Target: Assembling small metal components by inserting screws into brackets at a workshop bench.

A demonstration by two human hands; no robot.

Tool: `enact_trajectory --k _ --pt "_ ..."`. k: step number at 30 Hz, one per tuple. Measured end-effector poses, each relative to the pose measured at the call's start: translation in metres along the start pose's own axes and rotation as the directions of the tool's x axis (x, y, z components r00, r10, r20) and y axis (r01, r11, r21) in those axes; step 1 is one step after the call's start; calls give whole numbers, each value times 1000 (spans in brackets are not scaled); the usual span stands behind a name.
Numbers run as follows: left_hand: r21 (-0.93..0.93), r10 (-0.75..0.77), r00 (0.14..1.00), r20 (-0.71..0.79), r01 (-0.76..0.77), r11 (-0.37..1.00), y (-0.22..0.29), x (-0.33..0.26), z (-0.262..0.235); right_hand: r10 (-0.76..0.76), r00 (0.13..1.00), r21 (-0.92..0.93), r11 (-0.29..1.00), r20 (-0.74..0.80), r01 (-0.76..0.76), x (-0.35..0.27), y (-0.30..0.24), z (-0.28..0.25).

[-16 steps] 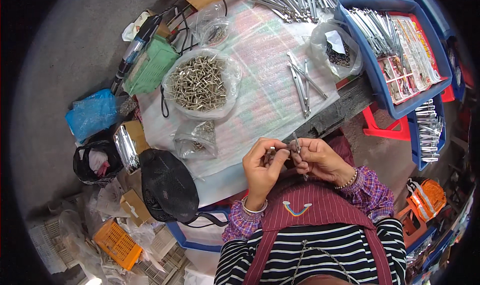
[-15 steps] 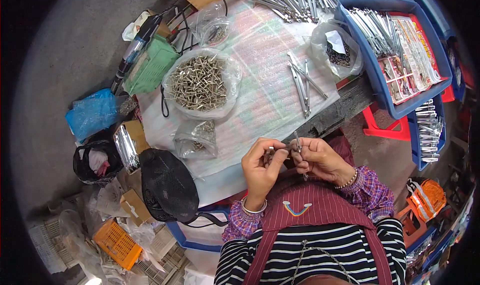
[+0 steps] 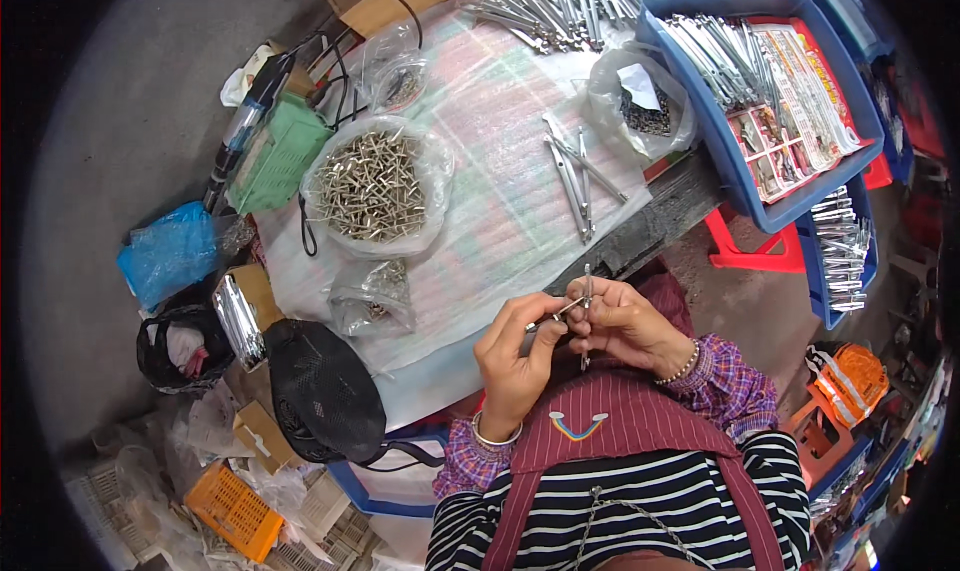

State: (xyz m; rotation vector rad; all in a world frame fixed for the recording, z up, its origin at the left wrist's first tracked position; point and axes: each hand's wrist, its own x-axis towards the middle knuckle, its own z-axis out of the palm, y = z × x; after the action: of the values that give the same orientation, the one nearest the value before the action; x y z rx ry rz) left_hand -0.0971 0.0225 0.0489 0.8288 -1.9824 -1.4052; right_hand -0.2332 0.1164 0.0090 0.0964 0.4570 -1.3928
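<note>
In front of my apron, both my hands meet with fingertips close together. My left hand (image 3: 517,353) pinches a small shiny metal pin (image 3: 570,307), which slants toward the other hand. My right hand (image 3: 634,329) grips a slim metal bar (image 3: 588,281) held roughly upright, its ends showing above and below the fingers. The pin's tip meets or crosses the bar; the fingers hide the exact contact. Beyond them on the table lie several loose metal bars (image 3: 572,186). A plastic-lined tub (image 3: 435,186) is heaped with T-shaped metal pieces (image 3: 368,186).
Small-part bags (image 3: 372,299) (image 3: 640,101) sit on the foam-covered table (image 3: 500,141). More bars (image 3: 560,6) are piled at its far edge. A blue tray (image 3: 745,161) of bars stands right, above a red stool (image 3: 757,246). A black mesh bag (image 3: 325,391) lies left.
My left hand has brought the metal pin against or across the bar in my right hand. The whole view has shifted slightly, with table items now further left.
</note>
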Motion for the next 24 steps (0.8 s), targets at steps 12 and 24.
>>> enact_trajectory --k 12,24 --pt "-75 -174 984 31 176 982 12 -4 2 -126 990 -103 987 -60 119 -3 1 7" --pt "30 64 998 8 -64 997 3 -2 10 -506 862 -557 725 -31 405 -3 13 12"
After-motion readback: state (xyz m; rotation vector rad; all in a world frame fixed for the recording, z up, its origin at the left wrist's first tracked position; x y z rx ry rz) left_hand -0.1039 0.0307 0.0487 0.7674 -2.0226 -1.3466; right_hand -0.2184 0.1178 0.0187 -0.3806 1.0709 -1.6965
